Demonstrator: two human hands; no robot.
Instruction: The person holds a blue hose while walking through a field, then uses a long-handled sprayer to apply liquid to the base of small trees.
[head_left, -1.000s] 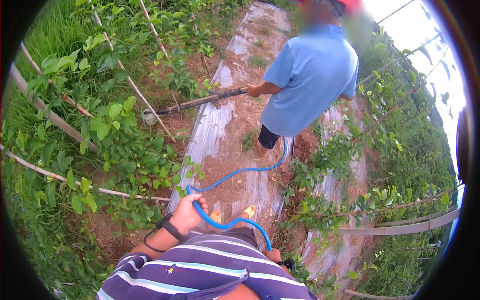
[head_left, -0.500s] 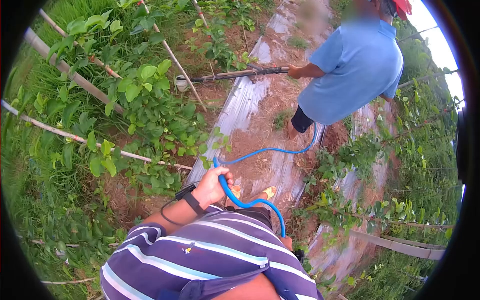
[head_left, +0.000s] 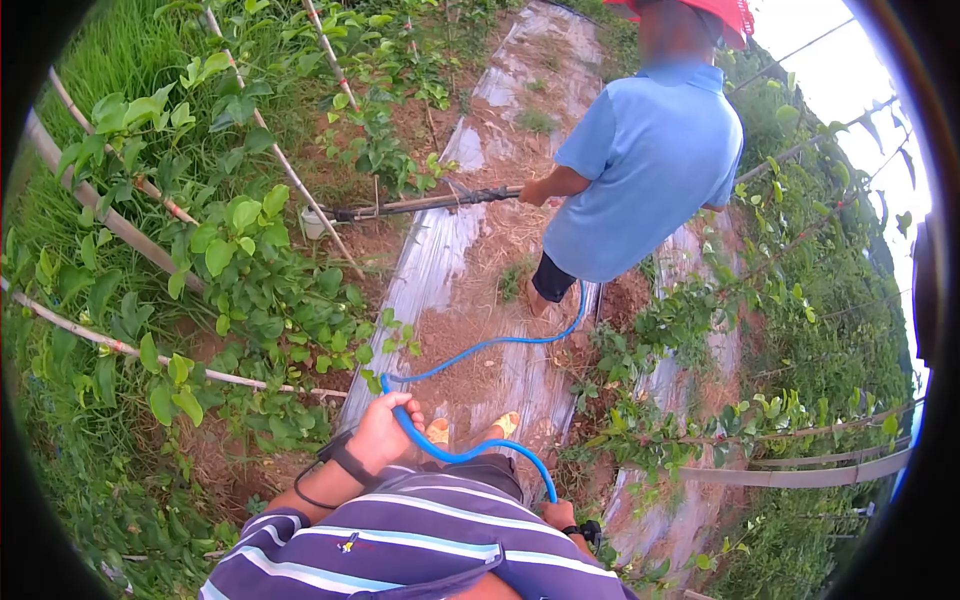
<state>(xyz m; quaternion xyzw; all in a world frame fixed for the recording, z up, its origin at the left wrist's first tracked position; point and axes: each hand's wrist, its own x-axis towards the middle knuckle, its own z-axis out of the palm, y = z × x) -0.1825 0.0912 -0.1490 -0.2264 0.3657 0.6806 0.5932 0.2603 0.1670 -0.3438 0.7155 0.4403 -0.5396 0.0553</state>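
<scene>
My left hand (head_left: 382,432) is closed around a blue hose (head_left: 500,341), which loops up from my grip and runs along the ground to a person in a blue shirt (head_left: 648,160) ahead. That person holds a long dark wand (head_left: 420,204) pointed left toward the plants. My right hand (head_left: 557,515) sits low by my hip, mostly hidden behind my striped shirt, and the hose's near end comes down right beside it. Whether that hand grips the hose is unclear. My sandalled feet (head_left: 470,430) stand on the mulch below.
Silver plastic mulch (head_left: 425,260) covers the raised bed. Leafy vines on slanted bamboo poles (head_left: 290,170) crowd the left side. More vines and a trellis with wires (head_left: 800,440) line the right. A small white cup (head_left: 314,224) hangs near the wand tip.
The view swung about while I kept the hose in my left hand. The person ahead stays bent over the bed with the wand pointed left.
</scene>
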